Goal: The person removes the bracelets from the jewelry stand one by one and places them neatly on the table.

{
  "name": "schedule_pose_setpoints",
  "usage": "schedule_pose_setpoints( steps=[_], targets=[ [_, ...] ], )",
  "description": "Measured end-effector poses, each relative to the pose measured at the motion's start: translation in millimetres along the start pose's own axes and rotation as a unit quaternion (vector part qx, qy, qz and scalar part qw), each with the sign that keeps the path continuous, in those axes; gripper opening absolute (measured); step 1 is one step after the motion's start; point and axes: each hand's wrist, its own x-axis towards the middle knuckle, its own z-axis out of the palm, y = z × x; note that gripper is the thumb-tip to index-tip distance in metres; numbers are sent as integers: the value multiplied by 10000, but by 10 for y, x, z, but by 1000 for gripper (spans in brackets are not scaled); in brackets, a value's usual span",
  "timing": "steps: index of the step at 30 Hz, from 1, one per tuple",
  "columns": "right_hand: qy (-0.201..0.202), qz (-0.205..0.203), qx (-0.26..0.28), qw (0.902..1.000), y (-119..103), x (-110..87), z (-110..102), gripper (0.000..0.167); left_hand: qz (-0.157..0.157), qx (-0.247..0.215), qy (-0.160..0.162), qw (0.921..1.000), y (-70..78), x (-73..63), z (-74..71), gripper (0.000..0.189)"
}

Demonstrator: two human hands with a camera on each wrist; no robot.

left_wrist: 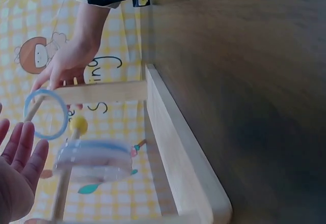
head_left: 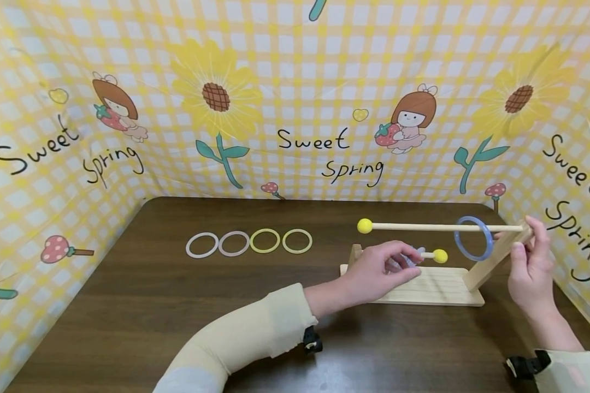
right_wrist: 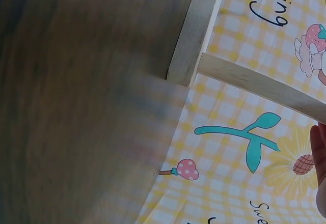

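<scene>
A wooden ring stand (head_left: 442,284) has two rods with yellow ball ends. One blue ring (head_left: 456,240) hangs on the upper rod (head_left: 413,227), near the tall post. Pale bluish rings (left_wrist: 94,160), blurred, hang together on the lower rod (left_wrist: 61,193). My left hand (head_left: 376,270) is beside these rings; in the left wrist view its fingers (left_wrist: 23,147) are extended and look apart from them. My right hand (head_left: 533,273) grips the top of the tall post (head_left: 496,256) between thumb and fingers. Only its edge shows in the right wrist view.
Four rings lie in a row on the dark brown table (head_left: 128,305), left of the stand: a white ring (head_left: 201,257), a pale pink ring (head_left: 233,255), a yellow ring (head_left: 264,252) and a pale yellow-green ring (head_left: 297,252). A checked cloth (head_left: 295,98) encloses the table's back and sides.
</scene>
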Motion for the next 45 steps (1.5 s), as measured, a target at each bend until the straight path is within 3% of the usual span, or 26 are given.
schedule_pose_setpoints(
  steps=[7,10,15,18,23,34,45],
  targets=[
    [23,-45,16,10000,-10,6,9,36,-212,-6,-164,9996,4,179,274,19],
    [53,-58,100,9999,-3,9,16,36,-359,-82,-85,9993,-15,258,368,20],
    [41,-25,97,9999,0,8,11,36,-741,354,138,9965,-22,357,464,27],
    [-13,41,13,10000,-8,2,4,37,-902,319,158,9953,1,391,498,31],
    [-13,37,-5,10000,-9,1,4,37,-844,-85,104,9963,28,455,553,36],
    [-3,-4,61,10000,-14,-9,17,36,-769,60,-18,9970,38,582,690,38],
    [-1,-41,232,9997,-4,9,18,36,-747,164,-167,9969,30,598,745,33]
  ],
)
